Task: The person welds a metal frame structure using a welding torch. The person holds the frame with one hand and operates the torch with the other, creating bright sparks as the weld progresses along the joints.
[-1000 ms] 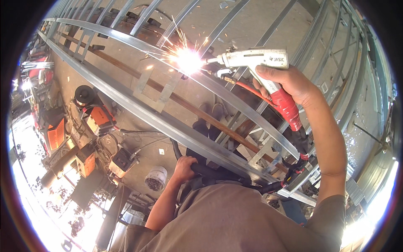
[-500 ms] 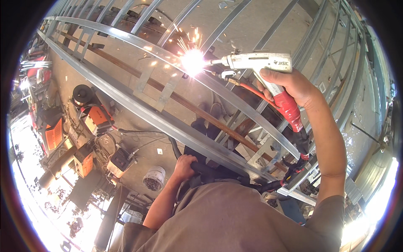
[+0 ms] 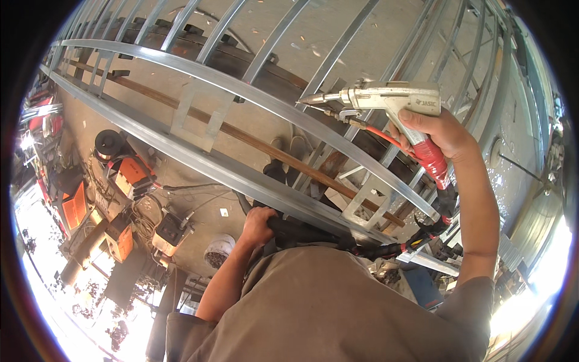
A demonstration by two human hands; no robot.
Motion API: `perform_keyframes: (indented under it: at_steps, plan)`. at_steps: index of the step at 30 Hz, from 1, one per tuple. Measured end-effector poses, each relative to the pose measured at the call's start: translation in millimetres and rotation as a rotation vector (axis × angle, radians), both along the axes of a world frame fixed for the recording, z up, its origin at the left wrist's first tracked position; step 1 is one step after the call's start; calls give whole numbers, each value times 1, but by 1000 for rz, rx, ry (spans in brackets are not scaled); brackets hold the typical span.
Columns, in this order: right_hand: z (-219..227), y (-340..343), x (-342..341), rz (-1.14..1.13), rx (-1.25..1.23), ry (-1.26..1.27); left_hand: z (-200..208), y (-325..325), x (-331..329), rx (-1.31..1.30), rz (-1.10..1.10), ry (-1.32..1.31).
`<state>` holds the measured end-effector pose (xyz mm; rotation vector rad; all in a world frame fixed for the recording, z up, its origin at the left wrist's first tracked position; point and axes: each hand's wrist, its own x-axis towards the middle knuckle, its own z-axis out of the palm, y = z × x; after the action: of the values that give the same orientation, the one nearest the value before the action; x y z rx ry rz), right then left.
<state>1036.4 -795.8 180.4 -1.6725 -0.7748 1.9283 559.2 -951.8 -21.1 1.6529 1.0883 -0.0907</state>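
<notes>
— While the right hand grips it by the red handle, which way does the welding gun point?
— Its long axis lies nearly level, tapered tip to the left, just above the curved steel rail of the frame.
— How does it look?
— Silvery-white body, orange hose beneath.
— And the left hand?
— Clenched around the black cable bundle at the lower rail.
— Any containers?
— Orange machine boxes on the floor below; contents can't be told.

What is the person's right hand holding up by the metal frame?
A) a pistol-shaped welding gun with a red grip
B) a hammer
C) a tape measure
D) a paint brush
A: the right hand grips a pale welding gun, its tip by a frame rail.
</notes>
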Motion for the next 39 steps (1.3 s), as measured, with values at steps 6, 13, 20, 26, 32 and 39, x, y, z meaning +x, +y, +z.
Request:
perform_keyframes:
  at_steps: [6, 13, 20, 26, 32, 39]
  plan:
    - [-18, -2, 3, 27, -22, 11, -5, -2, 9, 31, -23, -7]
    - [-25, 0, 7, 72, 3, 88, -2, -1, 15, 56, 16, 1]
    - [-22, -1, 4, 64, 20, 92, -1, 1, 15, -43, -47, 53]
    - [-22, -1, 4, 41, -4, 89, -5, -1, 17, 8, -31, 62]
    - [-27, -2, 10, 79, -18, 118, 2, 1, 26, 100, 49, -1]
    - [-25, -3, 11, 83, -11, 136, -6, 2, 18, -36, -52, 73]
